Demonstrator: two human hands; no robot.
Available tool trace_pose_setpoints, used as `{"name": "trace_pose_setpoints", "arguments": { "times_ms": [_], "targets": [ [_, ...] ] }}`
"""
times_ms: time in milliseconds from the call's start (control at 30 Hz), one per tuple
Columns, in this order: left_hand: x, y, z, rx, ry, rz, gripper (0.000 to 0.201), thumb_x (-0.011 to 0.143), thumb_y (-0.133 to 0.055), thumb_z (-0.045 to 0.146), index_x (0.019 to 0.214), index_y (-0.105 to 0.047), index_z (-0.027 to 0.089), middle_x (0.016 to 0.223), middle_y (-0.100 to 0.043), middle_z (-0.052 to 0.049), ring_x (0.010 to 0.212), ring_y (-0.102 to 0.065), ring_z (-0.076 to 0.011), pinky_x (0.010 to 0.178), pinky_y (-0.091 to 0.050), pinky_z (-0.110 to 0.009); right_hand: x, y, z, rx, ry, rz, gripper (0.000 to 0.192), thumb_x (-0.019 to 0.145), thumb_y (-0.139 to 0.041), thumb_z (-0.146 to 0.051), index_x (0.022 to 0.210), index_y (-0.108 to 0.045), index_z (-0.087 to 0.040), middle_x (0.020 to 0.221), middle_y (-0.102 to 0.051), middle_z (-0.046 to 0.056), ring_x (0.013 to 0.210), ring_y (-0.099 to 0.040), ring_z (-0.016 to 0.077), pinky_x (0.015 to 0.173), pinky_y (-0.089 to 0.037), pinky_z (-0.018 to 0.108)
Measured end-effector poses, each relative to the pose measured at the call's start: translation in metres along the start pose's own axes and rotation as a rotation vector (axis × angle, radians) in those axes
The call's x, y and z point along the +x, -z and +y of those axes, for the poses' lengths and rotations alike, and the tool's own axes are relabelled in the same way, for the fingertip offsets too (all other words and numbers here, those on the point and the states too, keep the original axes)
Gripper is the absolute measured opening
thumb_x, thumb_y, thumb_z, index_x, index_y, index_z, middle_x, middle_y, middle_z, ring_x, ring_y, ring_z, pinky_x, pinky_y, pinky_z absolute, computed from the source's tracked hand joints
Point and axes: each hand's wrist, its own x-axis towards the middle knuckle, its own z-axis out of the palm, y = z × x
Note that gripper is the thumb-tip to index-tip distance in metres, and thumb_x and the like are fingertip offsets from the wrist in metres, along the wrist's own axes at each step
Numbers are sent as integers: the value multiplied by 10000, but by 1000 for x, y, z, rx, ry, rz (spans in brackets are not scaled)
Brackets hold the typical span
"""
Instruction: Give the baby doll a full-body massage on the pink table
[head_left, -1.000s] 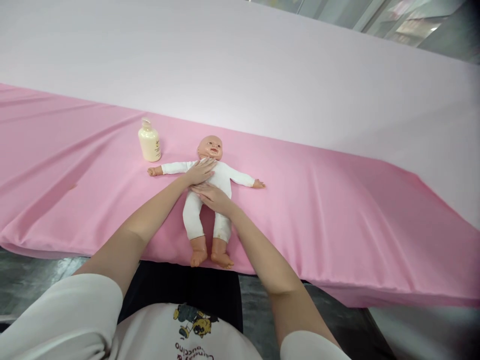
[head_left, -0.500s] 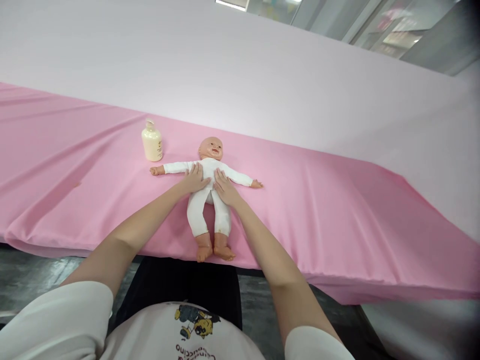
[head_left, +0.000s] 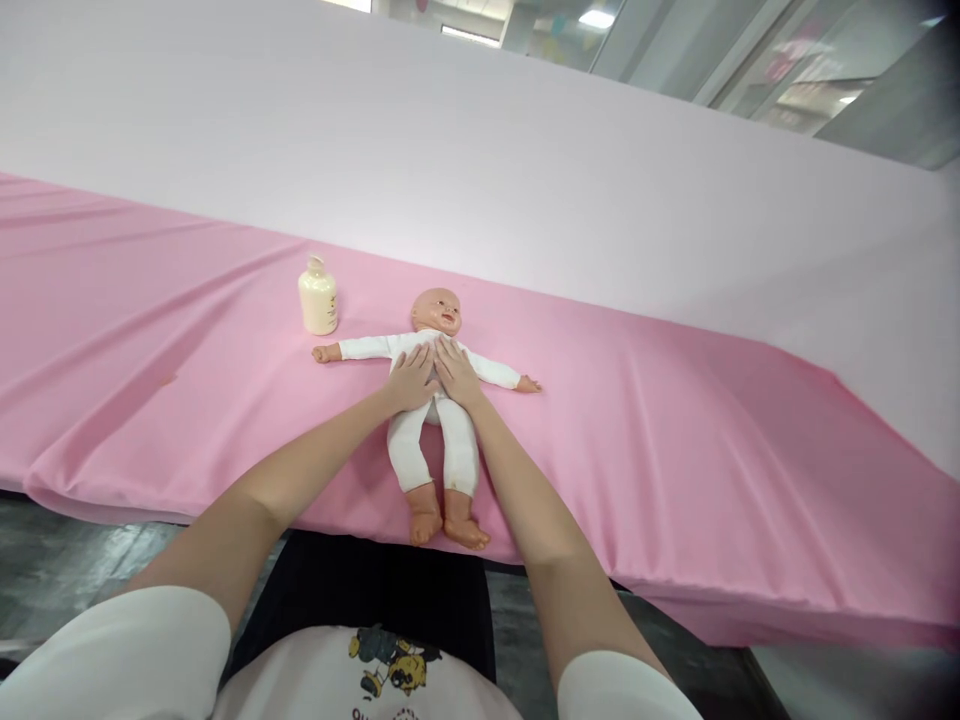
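Doll (head_left: 459, 440), one: lying face-up on the pink-covered surface (head_left: 637, 430), arms outspread. Left hand (head_left: 411, 380) and right hand (head_left: 457, 372): laid flat on the doll's torso, each grip fully opened, grasping nothing. Bottle (head_left: 319, 304), one: cream, upright, near the doll's arm.

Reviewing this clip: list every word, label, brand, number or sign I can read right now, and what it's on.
Nothing can be read with confidence.
Bottle: print on its side, too small to read.
Shirt: lettering below the cartoon, upside down and cut off by the picture's edge.
Doll: no text seen.
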Motion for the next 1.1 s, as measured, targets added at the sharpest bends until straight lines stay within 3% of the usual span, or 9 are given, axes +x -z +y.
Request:
{"name": "trace_pose_setpoints", "arguments": {
  "times_ms": [200,333,467,633,767,900,1000,1100],
  "targets": [
    [8,-5,-6,-112,140,101,659,1001,-288,297,1611,-223,57,1713,-164,-182,1593,-171,-363,1263,-220,-575,-6,-10,-1,-8,-248,36,733,1046,-195,-476,1631,-130,-40,1718,-140,194,1618,-135,288,1296,-204,519],
    [10,-8,-5,-131,215,153,653,1005,-297,304,1600,-244,38,1695,-193,-228,1582,-192,-392,1249,-230,-602,-15,-16,-5,32,-283,61,760,1041,-187,-473,1610,-132,27,1704,-125,255,1612,-132,334,1289,-189,556],
    [5,-9,0,-70,233,201,653,1009,-286,305,1603,-245,38,1693,-208,-226,1579,-195,-401,1254,-215,-602,-30,-15,-13,-28,-213,52,730,1032,-220,-413,1611,-145,26,1703,-123,252,1606,-142,362,1276,-206,584],
    [3,-7,-3,-11,54,203,614,1001,-270,257,1595,-321,107,1701,-248,-137,1594,-176,-348,1276,-175,-571,-44,-8,-22,-103,-19,-3,652,1028,-221,-332,1615,-239,-51,1712,-178,174,1613,-130,336,1278,-174,611],
    [6,-8,-10,-7,-60,187,613,982,-302,235,1580,-346,106,1691,-273,-143,1594,-206,-294,1278,-191,-518,-52,-2,-19,-4,140,-37,617,1029,-240,-324,1604,-310,-110,1689,-283,130,1614,-156,267,1303,-142,579],
    [5,-9,-16,-5,-91,170,620,977,-291,221,1584,-335,101,1695,-260,-138,1598,-193,-281,1278,-192,-512,-62,-2,-12,182,220,23,560,1029,-285,-373,1492,-527,-171,1588,-478,108,1567,-317,234,1309,-194,552],
    [3,-8,-20,-1,-166,160,604,983,-273,217,1573,-374,131,1697,-273,-94,1600,-188,-277,1287,-170,-515,-66,-6,-9,365,183,153,532,1023,-318,-475,1226,-736,-215,1390,-680,105,1432,-535,243,1272,-309,529],
    [3,-6,-22,-7,-255,138,584,972,-332,239,1541,-438,156,1680,-325,-68,1592,-221,-261,1299,-154,-495,-61,-7,-10,536,52,285,533,1009,-340,-511,919,-774,-215,1113,-796,109,1188,-711,262,1157,-461,503]
  ]
}}
